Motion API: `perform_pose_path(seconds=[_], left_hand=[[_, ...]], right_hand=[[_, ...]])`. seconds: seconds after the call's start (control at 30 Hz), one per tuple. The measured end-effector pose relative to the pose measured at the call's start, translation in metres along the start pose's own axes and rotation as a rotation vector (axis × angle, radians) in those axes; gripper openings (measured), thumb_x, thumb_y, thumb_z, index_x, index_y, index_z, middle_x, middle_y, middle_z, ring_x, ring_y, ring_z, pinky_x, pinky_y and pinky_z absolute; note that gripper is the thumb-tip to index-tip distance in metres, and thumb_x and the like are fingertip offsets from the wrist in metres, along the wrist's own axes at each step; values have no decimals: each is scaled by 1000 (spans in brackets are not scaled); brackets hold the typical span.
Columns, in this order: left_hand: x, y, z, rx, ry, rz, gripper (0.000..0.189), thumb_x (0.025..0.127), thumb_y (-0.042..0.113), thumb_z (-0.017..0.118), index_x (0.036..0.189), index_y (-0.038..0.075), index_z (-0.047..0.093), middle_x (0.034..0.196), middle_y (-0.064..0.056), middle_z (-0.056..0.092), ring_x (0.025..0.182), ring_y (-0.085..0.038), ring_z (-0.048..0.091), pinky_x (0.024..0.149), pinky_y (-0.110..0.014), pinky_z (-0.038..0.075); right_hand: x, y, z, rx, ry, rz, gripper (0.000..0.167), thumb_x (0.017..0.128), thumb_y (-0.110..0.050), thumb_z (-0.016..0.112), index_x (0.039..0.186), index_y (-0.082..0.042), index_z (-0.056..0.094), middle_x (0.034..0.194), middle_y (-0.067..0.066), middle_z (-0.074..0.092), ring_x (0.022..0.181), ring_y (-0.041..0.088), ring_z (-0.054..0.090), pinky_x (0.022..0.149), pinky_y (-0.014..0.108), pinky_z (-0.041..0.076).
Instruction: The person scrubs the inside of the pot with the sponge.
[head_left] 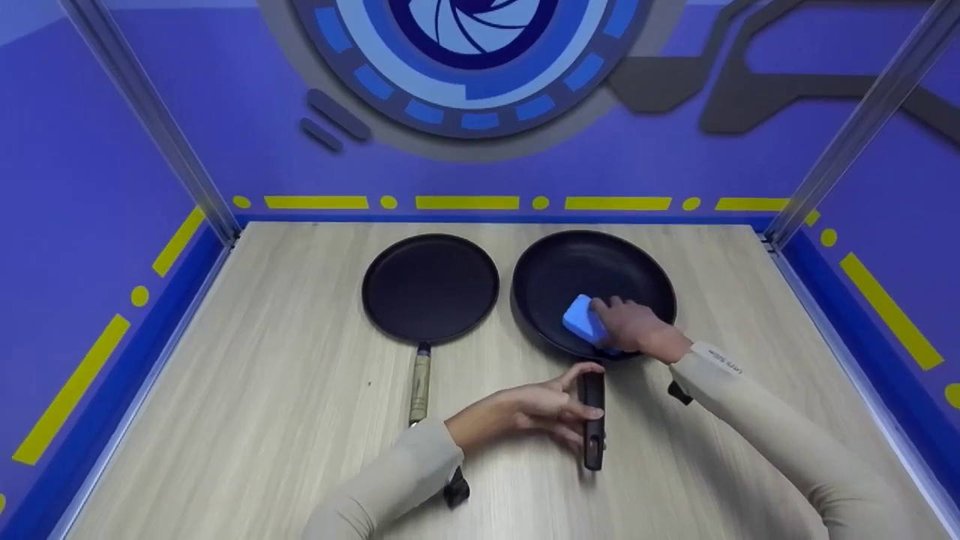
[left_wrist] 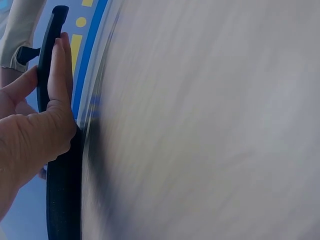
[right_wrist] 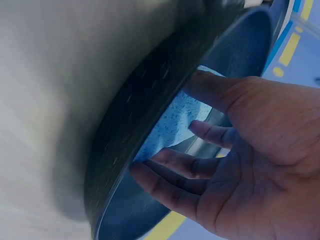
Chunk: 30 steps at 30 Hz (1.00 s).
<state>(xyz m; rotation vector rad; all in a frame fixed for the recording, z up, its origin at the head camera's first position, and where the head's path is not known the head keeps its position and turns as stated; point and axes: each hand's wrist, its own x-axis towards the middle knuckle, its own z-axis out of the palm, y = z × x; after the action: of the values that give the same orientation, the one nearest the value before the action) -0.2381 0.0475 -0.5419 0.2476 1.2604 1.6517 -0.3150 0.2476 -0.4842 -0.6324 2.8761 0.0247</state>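
A deep black frying pan point(head_left: 577, 259) stands on the right of the table, its handle point(head_left: 593, 420) toward the person. My left hand point(head_left: 544, 405) pinches that handle between thumb and fingers; the left wrist view shows the handle point(left_wrist: 47, 65) between the digits of the hand point(left_wrist: 35, 135). Inside the pan my right hand point(head_left: 637, 326) holds a blue sponge point(head_left: 583, 319) against the lower part of the bottom. In the right wrist view the fingers and thumb of the hand point(right_wrist: 250, 150) are bent about the porous sponge point(right_wrist: 175, 122); the pan wall point(right_wrist: 135, 105) hides its underside.
Left of the frying pan lies a flat black pan point(head_left: 430, 289), its greenish-brown handle point(head_left: 421, 382) running beside the left forearm. Both rest on a light wood-grain table point(head_left: 285, 360). Purple-blue panels point(head_left: 225, 112) enclose the back and sides.
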Motion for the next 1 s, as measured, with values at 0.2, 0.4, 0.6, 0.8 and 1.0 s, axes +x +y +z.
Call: perform_pose_path(seconds=[0.2,0.4,0.6,0.8,1.0], left_hand=[[-2,1,-2,1,1,5,69,99,-4,60,147,38,34,118,-16,56,123,-49,61,104,-58,51],[-2,1,-3,-3,6,0,69,99,-4,60,147,39,34,119,-17,55,123,-48,62,103,-58,52],[-2,-1,-2,-3,0,4,68,99,-3,60,147,38,35,118,-16,57,124,-48,61,104,-58,52],[-3,-1,-1,-11,0,-6,69,99,-4,60,148,38,34,121,-16,55,126,-49,60,105,-58,50],[-1,1,-1,6,-9,1,69,99,-3,61,147,39,35,120,-17,56,124,-48,61,103,-55,53]], right_hand=[[10,-19,2,15,47,-73,49,91,-21,76,132,-7,54,115,29,62,102,49,63,81,61,57],[30,-33,0,40,64,-41,56,85,-21,79,136,-9,57,114,26,65,103,44,65,78,60,59],[51,-32,-2,49,79,21,60,86,-26,83,139,-9,59,118,26,64,110,45,63,82,62,59],[55,6,-7,67,77,129,46,89,-23,79,124,-1,59,117,32,62,111,51,61,86,65,56],[40,47,-7,75,45,260,44,94,-23,71,121,7,53,118,40,58,111,56,57,90,67,53]])
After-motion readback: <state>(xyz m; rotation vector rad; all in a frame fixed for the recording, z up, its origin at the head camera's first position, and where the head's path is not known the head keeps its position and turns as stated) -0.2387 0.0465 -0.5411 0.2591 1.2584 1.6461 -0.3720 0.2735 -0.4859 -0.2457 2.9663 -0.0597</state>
